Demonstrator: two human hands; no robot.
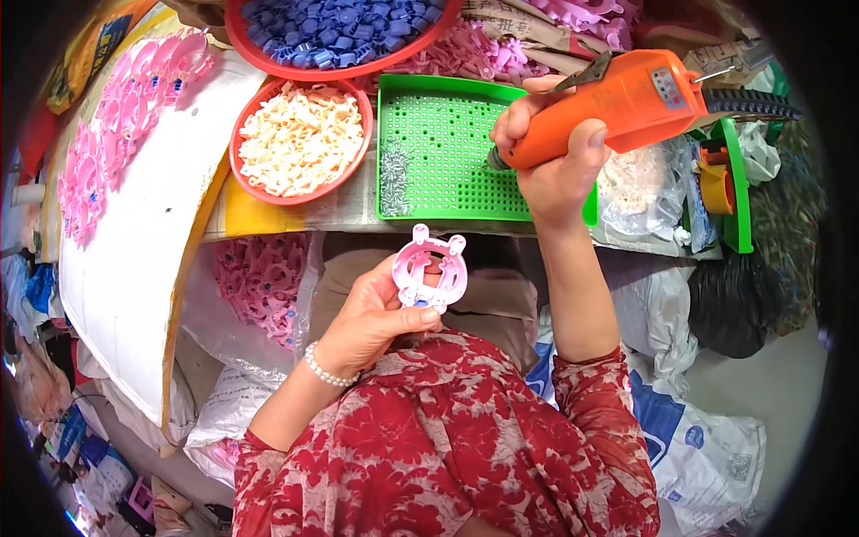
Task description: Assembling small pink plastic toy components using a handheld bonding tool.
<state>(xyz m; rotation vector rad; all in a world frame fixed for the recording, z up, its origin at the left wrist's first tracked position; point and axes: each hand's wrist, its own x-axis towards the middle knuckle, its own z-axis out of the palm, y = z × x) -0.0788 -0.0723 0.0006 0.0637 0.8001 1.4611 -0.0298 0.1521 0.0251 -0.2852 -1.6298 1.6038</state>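
Left hand (362, 315) pinches the pink plastic frame (457, 279) by its edge, nearer the body than the green tray (456, 181), right hand (562, 172) wraps the orange power driver (626, 100); this one-sided hold could let the frame twist or drop.

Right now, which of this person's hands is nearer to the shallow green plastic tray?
Right. The right hand, gripping an orange power tool, is over the green plastic tray. The left hand, holding a round pink plastic frame, is short of the tray's near edge.
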